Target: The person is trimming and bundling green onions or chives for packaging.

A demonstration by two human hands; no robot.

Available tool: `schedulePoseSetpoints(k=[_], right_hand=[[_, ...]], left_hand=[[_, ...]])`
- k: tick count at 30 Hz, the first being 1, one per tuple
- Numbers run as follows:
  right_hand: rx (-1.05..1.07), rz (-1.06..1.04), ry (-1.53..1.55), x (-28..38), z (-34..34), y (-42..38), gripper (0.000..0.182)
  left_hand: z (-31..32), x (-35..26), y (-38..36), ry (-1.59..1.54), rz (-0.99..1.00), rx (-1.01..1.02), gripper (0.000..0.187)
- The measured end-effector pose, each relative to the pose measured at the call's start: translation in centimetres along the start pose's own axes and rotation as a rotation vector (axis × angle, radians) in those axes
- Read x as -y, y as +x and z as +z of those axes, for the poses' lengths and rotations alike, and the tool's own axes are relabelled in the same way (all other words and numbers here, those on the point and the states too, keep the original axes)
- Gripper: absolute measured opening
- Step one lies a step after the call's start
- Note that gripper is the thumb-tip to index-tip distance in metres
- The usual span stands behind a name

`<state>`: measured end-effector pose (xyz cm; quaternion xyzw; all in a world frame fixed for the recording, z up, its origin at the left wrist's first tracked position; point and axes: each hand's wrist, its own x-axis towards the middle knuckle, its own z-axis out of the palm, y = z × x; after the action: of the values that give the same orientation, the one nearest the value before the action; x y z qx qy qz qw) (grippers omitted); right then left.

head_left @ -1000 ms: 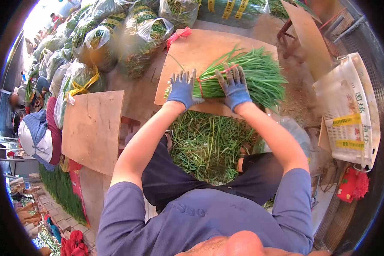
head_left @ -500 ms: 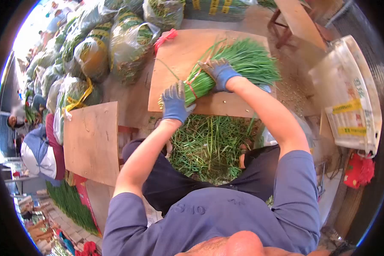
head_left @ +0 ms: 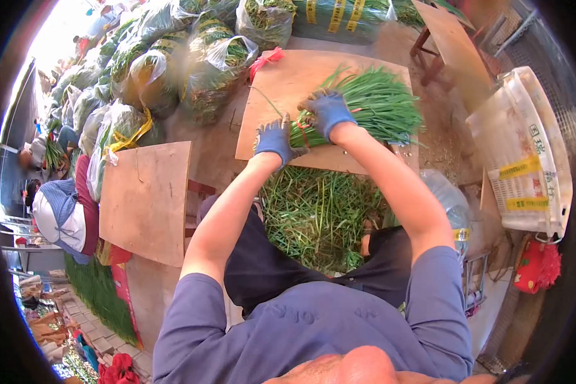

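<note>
A bunch of long green garlic chives (head_left: 384, 102) lies across the wooden board (head_left: 294, 77), leaves fanned to the right. A thin red tie (head_left: 303, 136) circles the bunch near its stem end. My left hand (head_left: 275, 141), in a blue and grey work glove, grips the stem end, with its thumb along the near side. My right hand (head_left: 328, 112), gloved alike, has its fingers curled over the bunch just right of the tie. Both hands partly hide the stems. One loose stalk (head_left: 265, 97) lies beyond my left hand.
Red plastic strips (head_left: 267, 59) sit at the board's far left corner. Filled plastic bags (head_left: 214, 77) crowd the back left. Another board (head_left: 146, 201) stands at left, near a seated person (head_left: 61, 214). Leaf trimmings (head_left: 320, 217) cover the floor between my legs. A white sack (head_left: 525, 150) stands at right.
My right hand has slid left along the bunch, closer to the tie and my left hand. My left hand stays at the stem end. The whole view has shifted slightly.
</note>
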<state>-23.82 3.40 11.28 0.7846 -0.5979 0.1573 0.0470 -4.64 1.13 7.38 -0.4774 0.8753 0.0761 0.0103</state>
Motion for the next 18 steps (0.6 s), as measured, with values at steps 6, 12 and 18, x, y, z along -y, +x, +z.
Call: schedulePoseSetpoints(k=[6,12,18], right_hand=[[0.044,-0.119,0.0,-0.2,3.5,2.5,0.026],[-0.106,0.382,1.226,1.9,-4.7,-1.3,0.022],[1.099,0.298,0.614,7.2,-5.0,-15.0,0.062]], left_hand=[[0.0,0.5,0.1,-0.028,0.002,-0.011,0.116],[-0.7,1.1,-0.2,-0.049,0.012,0.051,0.117],[-1.4,-0.4,1.7,0.1,0.098,0.023,0.123]])
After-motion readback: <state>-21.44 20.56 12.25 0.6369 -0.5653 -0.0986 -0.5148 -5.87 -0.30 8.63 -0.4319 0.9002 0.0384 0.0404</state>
